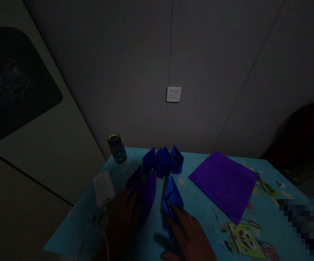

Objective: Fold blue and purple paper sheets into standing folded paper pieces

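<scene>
In the dim head view, my left hand (124,212) is at a folded purple paper piece (147,195), its fingers against the left side and the thumb hard to make out. My right hand (188,232) lies with fingers spread over a folded blue paper piece (172,194); its fingertips touch the lower part, and the thumb stays apart. Beyond both hands, several pointed blue origami pieces (164,161) stand in a row. A flat purple paper sheet (224,185) lies to the right.
A blue cartoon-printed cloth covers the table (200,214). A dark jar with a yellow-green rim (117,148) stands at the back left, near a white power strip (104,188) with a cord. Scissors (265,185) lie right of the sheet. The wall holds a socket (173,94).
</scene>
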`<state>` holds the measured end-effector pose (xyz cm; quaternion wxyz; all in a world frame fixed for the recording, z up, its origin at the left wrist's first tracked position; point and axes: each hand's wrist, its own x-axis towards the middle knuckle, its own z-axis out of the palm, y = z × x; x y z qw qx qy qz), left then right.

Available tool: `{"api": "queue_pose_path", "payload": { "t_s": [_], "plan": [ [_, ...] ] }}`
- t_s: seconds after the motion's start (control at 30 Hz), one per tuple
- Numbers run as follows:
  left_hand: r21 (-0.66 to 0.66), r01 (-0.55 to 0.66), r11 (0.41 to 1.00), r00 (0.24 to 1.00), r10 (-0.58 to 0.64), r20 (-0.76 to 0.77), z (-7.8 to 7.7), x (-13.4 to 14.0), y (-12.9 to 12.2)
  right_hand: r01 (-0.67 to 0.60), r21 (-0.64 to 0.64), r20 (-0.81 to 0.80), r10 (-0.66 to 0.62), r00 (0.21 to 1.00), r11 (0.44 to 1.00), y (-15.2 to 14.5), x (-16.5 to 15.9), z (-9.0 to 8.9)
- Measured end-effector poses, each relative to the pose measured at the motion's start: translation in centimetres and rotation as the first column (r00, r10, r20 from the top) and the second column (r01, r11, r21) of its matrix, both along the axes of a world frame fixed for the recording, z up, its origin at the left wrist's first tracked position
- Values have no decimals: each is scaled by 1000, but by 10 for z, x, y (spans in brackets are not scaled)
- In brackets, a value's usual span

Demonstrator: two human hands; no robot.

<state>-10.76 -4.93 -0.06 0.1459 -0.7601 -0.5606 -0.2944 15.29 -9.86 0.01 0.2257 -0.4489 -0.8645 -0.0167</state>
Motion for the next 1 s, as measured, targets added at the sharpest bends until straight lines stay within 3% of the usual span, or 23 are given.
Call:
{"api": "queue_pose_path", "payload": {
  "t_s": [0.17,0.37,0.7,0.87,0.93,1.0],
  "plan": [
    [12,53,999,998,-53,-25,-7,-11,5,36,64,33,-38,999,997,-4,6,-9],
    [46,81,996,997,-81,8,-16,-17,8,37,122,24,-40,999,992,-9,5,-6],
    [67,114,991,993,-116,26,-11,-14,3,15,-13,-82,-16,996,1000,-2,-30,-6],
    [84,151,985,988,-153,20,-5,-3,-4,-4,-1,-66,4,998,1000,-8,-17,3],
    [84,158,984,986,-161,32,-1,3,-9,99,-5,-52,-99,994,995,-8,5,8],
    [86,205,975,977,-209,41,4,8,-16,303,-23,-18,-304,953,953,-4,36,9]
  ]
}}
